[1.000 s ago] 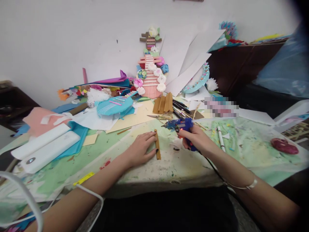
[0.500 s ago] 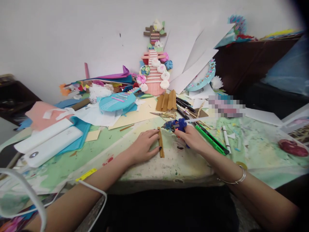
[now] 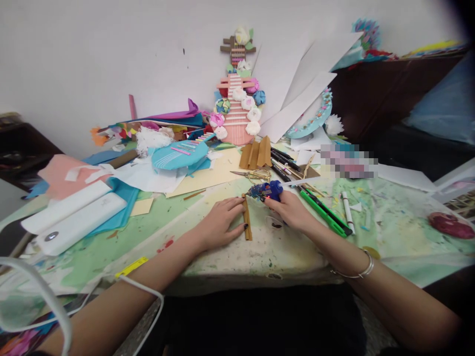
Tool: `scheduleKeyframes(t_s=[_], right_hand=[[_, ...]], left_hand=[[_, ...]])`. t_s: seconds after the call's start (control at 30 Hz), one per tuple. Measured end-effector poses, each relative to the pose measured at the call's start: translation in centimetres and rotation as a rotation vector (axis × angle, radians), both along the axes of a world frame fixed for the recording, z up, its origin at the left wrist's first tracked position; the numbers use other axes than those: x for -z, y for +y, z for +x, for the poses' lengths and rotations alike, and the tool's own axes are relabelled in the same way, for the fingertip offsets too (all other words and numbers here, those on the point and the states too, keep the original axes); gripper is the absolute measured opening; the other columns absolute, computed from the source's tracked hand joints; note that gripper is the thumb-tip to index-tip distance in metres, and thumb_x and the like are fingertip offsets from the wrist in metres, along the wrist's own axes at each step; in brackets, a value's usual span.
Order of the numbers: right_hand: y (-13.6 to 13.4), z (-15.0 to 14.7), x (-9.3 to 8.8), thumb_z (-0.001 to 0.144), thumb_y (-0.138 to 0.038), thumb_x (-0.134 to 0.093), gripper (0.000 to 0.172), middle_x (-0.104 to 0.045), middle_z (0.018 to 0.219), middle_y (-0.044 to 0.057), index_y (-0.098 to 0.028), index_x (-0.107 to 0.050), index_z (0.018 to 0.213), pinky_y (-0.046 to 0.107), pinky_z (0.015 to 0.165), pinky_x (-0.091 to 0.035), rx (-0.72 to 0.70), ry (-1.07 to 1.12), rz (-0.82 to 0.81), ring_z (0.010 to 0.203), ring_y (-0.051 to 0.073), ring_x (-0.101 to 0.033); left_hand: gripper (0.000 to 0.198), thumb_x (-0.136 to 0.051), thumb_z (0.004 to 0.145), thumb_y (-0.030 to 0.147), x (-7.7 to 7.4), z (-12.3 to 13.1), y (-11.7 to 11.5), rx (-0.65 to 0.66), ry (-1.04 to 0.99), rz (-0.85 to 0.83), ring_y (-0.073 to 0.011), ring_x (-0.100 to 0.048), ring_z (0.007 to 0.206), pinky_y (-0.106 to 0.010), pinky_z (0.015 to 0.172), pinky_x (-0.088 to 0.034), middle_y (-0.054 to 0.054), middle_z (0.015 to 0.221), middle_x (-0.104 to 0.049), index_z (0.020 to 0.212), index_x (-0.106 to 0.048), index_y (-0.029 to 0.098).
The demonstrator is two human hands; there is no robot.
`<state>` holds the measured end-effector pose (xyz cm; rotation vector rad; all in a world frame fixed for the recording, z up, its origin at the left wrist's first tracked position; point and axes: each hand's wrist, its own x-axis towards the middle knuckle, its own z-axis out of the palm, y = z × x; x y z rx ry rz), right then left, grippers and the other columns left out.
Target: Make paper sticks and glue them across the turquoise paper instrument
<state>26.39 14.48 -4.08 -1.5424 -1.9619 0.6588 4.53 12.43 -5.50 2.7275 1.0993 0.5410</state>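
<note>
The person's left hand [image 3: 218, 225] lies low on the paint-stained table [image 3: 226, 264], thumb parted from the fingers, their tips on a brown strip [image 3: 248, 232] at the table's near middle. The right hand [image 3: 291, 210] is curled around a blue glue gun [image 3: 273, 189], its nozzle pointing left at the strip's far end; contact there is unclear. Both forearms slant inward from the near corners.

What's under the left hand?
The left hand touches the brown strip along one side; tablecloth shows around them. Whatever lies beneath the palm is covered.
</note>
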Motion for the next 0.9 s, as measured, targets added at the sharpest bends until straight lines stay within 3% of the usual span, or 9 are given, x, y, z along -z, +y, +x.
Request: scheduleKeyframes(t_s=[0.9], right_hand=[[-0.11,0.15,0.13,0.077,-0.040,-0.047,0.029,-0.051,0.058,0.001,-0.017,-0.047,0.059,0.025,0.052,-0.027,0.003,-0.007,-0.020,0.055,0.013,-0.042]], left_hand=[[0.032,-0.048,0.084,0.032,0.14,-0.13,0.05,0.006,-0.012,0.007,-0.0272,-0.042,0.125,-0.046,0.102,-0.036,-0.013,0.135,-0.046,0.113,-0.051,0.019]])
